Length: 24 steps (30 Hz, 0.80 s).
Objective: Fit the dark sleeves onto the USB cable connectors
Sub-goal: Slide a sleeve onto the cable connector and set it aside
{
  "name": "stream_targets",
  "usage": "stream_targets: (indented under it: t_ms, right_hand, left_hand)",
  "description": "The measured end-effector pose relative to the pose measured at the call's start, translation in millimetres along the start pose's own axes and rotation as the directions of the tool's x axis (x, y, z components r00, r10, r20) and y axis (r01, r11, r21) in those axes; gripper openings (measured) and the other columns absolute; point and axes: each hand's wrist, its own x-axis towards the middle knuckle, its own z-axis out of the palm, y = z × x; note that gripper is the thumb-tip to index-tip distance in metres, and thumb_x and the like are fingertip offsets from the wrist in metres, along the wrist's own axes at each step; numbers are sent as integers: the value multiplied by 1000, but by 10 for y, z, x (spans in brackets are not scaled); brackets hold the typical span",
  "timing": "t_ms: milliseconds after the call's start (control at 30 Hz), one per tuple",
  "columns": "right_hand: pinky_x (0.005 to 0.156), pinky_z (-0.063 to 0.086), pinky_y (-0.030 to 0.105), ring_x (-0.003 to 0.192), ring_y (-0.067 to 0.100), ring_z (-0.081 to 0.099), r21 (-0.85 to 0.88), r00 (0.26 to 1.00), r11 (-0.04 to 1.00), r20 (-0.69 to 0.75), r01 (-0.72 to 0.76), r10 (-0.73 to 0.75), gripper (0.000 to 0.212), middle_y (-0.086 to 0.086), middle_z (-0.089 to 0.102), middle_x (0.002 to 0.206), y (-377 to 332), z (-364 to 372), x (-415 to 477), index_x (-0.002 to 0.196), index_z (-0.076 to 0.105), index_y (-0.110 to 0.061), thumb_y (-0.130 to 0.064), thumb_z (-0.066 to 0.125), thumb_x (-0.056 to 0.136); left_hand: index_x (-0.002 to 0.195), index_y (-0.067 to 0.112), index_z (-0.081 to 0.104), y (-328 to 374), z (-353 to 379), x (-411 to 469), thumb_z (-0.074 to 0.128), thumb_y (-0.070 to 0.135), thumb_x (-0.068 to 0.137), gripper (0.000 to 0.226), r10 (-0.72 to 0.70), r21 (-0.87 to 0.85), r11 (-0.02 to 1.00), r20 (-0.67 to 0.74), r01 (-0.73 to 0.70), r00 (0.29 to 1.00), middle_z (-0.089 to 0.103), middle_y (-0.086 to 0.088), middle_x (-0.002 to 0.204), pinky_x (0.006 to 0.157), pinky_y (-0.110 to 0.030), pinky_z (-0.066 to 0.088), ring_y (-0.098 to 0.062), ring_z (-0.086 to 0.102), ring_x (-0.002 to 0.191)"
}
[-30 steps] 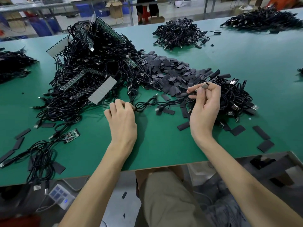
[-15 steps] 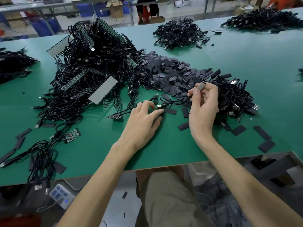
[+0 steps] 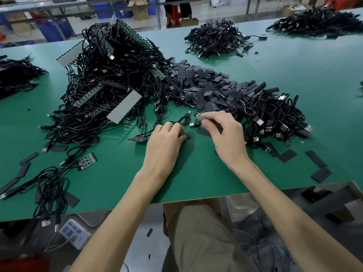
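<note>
Near edge of the green worktop (image 3: 196,183), with loose flat sleeves scattered to either side. Left hand (image 3: 167,142): fingers curled round a black USB cable (image 3: 181,121) lying on the worktop. Right hand (image 3: 225,138): thumb and forefinger pinch one sleeve (image 3: 200,116), just beside a bare metal connector (image 3: 194,124). Behind the hands: pile of dark sleeves (image 3: 206,85), with a tangled cable heap (image 3: 110,79) carrying circuit boards at left and a cable pile (image 3: 275,114) at right. Far side: further cable pile (image 3: 216,38).

The green bench (image 3: 196,179) carries a tangled cable pile (image 3: 110,85) beyond the left grip (image 3: 166,142), heaped dark sleeves (image 3: 202,83) beyond the right grip (image 3: 225,134), and loose sleeves (image 3: 317,159) right of it.
</note>
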Motion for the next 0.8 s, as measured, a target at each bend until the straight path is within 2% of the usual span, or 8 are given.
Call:
stream_targets:
  t_ms: [167, 267, 367, 467, 533, 633, 733, 800]
  right_hand:
    - [92, 50, 35, 96, 19, 65, 0, 989, 999, 141, -33, 32, 14, -8, 72, 89, 16, 23, -17, 110, 74, -15, -16, 63, 101]
    - [91, 50, 28, 95, 14, 65, 8, 979, 999, 200, -31, 28, 14, -3, 72, 98, 6, 36, -18, 110, 74, -15, -14, 67, 98]
    - [88, 50, 23, 92, 12, 66, 34, 972, 999, 234, -39, 30, 15, -1, 73, 100, 4, 30, -13, 109, 76, -14, -14, 70, 96]
    - [85, 51, 30, 87, 15, 64, 15, 961, 999, 276, -41, 35, 9, -2, 72, 94, 13, 33, -15, 102, 75, -13, -18, 69, 97]
    - [84, 50, 33, 88, 18, 64, 1, 958, 999, 285, -41, 39, 9, 0, 71, 92, 16, 40, -16, 101, 73, -13, -19, 67, 98]
    - [77, 49, 27, 80, 14, 63, 39, 972, 998, 233, -52, 42, 7, -4, 71, 84, 26, 43, -19, 96, 71, -16, -19, 66, 99]
    - [69, 45, 15, 70, 2, 62, 107, 977, 990, 202, -93, 70, 11, -11, 72, 74, 44, 36, -12, 89, 70, -25, -21, 67, 98]
    - [72, 48, 15, 70, 1, 64, 138, 973, 984, 215, -116, 84, 14, -13, 73, 74, 53, 38, -12, 86, 70, -29, -22, 68, 97]
  left_hand:
    - [112, 9, 66, 10, 15, -22, 51, 21, 107, 20, 21, -60, 998, -12, -22, 1000, 64, -7, 109, 85, -39, 44, -29, 56, 102]
    - [108, 7, 66, -17, 14, -16, 55, 13, 105, 13, 18, -255, 966, -37, -26, 999, 65, -6, 106, 84, -38, 48, -24, 59, 97]
    - [105, 8, 66, -34, -19, -7, 60, 8, 102, 7, 13, -397, 917, -85, -46, 996, 67, -2, 101, 81, -22, 48, -13, 59, 89]
    - [105, 7, 65, -23, -33, -27, 60, 5, 101, 7, 23, -437, 898, -85, -58, 996, 65, 0, 97, 74, -6, 41, -7, 58, 81]
    - [107, 7, 65, -23, -32, -33, 61, 7, 101, 7, 41, -453, 888, -82, -74, 996, 65, -1, 99, 75, -10, 45, -8, 59, 82]
    - [114, 11, 65, -23, -38, -49, 67, 19, 99, 17, 100, -428, 896, -59, -115, 993, 62, 0, 109, 80, -31, 52, -15, 61, 93]
    - [119, 10, 67, 22, -42, -85, 70, 26, 97, 28, 134, -255, 954, -109, -158, 985, 61, -3, 111, 75, -41, 54, -23, 62, 93]
    - [117, 7, 70, 51, -41, -100, 70, 25, 98, 27, 171, -147, 969, -173, -197, 970, 64, -7, 108, 74, -44, 55, -27, 65, 91]
